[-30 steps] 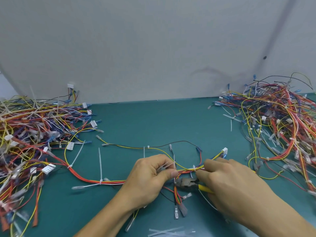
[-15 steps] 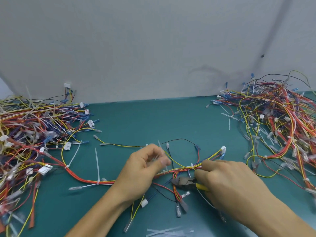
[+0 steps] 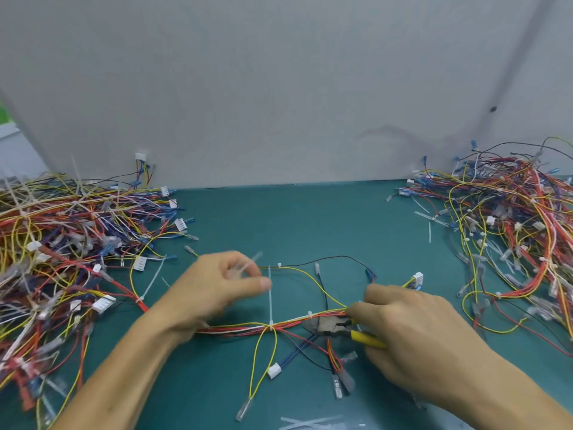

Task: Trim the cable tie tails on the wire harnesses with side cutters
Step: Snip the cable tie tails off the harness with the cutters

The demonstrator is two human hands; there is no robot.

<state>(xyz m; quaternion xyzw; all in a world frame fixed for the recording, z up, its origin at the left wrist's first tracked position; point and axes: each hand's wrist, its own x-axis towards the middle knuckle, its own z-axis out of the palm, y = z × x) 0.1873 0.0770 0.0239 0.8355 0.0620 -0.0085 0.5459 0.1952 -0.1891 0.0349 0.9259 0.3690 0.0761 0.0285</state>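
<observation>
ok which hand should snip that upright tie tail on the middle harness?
Right. The right hand holds the side cutters beside the bundle, jaws pointing at the upright tie tail. The left hand pinches cut tails, no tool.

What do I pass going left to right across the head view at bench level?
Left harness pile → left hand, pinching cut tails → upright tie tail → cutters → right hand, gripping them → right harness pile.
</observation>
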